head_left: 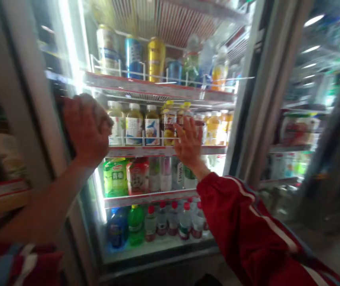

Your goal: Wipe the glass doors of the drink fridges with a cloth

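My left hand (85,127) is raised at the left side of the lit drinks fridge, by its door frame. It presses a crumpled grey-brown cloth (97,111) that is partly hidden behind the fingers and blurred. My right hand (189,141) is held up with fingers spread before the glass door (154,171), in front of the bottles on the middle shelf. Nothing shows in it. Whether its palm touches the glass cannot be made out.
Behind the glass, shelves hold cans (156,59), bottles with white caps (134,125), green pouches (115,176) and red-capped bottles (185,220). A metal door frame (265,99) stands at the right, with another lit drinks fridge (297,131) beyond it.
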Demonstrator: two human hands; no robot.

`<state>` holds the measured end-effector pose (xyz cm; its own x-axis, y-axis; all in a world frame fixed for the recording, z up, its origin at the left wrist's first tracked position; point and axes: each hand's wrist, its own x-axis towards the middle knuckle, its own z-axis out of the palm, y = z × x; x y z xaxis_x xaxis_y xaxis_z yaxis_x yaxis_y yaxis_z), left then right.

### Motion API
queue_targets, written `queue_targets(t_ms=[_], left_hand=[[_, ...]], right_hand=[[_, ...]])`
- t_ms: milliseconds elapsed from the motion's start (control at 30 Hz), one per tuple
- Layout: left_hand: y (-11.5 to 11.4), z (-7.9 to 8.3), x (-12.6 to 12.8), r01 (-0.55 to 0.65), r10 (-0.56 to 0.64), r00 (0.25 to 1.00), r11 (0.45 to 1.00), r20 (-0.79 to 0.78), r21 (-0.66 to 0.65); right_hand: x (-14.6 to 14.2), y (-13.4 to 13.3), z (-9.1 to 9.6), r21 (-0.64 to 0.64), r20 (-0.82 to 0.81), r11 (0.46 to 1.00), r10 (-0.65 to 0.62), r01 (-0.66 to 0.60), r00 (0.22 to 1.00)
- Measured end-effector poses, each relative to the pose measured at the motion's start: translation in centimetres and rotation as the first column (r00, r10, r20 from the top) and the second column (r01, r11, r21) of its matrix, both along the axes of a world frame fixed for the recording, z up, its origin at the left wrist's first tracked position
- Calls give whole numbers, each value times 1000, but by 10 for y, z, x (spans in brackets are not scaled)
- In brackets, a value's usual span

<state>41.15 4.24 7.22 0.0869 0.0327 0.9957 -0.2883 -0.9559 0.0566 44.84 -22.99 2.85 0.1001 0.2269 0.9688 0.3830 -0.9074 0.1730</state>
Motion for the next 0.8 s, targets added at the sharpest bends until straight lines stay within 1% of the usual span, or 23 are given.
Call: queue_targets(t_ms=[33, 67, 100, 167, 233, 267, 300, 333, 367, 400, 467, 500, 567, 600, 667, 733, 767, 800], left_hand=[[3, 1, -9, -74, 74, 997, 997, 10, 5], [-1, 2, -13, -123, 123, 992, 992, 14, 11], [-11, 1, -15, -151, 151, 988, 988, 8, 29], [-37, -4, -11, -170, 174, 984, 980, -29, 99], [-57, -10, -9, -180, 211, 973, 947, -93, 266], [-61, -13, -10, -168, 238, 960, 911, -147, 376], [-60, -14, -13, -159, 272, 941, 879, -199, 450], [-55, -14, -18, -161, 301, 925, 864, -232, 478], [-46, -13, -23, -179, 324, 913, 864, -248, 470], [-35, -10, -29, -212, 340, 908, 877, -245, 430], [-12, -2, -37, -290, 367, 906, 901, -212, 321], [-3, 2, -38, -312, 380, 901, 902, -209, 299], [4, 6, -36, -342, 396, 897, 903, -196, 258], [2, 6, -33, -352, 399, 898, 904, -183, 244], [-11, 0, -24, -354, 392, 909, 906, -141, 232], [-33, -10, -15, -287, 342, 931, 903, -129, 319], [-45, -15, -10, -257, 313, 941, 907, -127, 335], [-57, -19, -6, -214, 261, 959, 923, -112, 321]], right_hand=[[2, -1, -1, 12, 10, 1000, 27, -27, 1000], [3, -1, -1, 10, 34, 998, 59, -60, 998], [4, -2, -2, -3, 55, 996, 94, -94, 994], [4, -5, -2, 2, 85, 990, 138, -139, 987], [6, -8, -4, -3, 128, 988, 152, -153, 980], [8, -9, -4, -4, 147, 989, 147, -148, 978], [10, -10, -5, -4, 163, 991, 133, -134, 978], [12, -11, -6, -6, 176, 994, 109, -110, 978], [13, -11, -6, -9, 185, 997, 76, -75, 980], [14, -11, -6, -3, 196, 999, 33, -33, 980], [13, -11, -7, 53, 199, 998, -40, 30, 979], [11, -11, -6, 78, 177, 996, -46, 33, 983], [7, -12, -5, 77, 107, 997, 11, -20, 994], [5, -13, -4, 54, 71, 997, 56, -60, 996], [3, -16, -4, 4, 30, 993, 114, -114, 993], [3, -14, -5, 18, 63, 992, 122, -123, 991], [3, -11, -5, 29, 97, 991, 131, -134, 987], [2, -5, -5, 28, 145, 987, 154, -160, 977]])
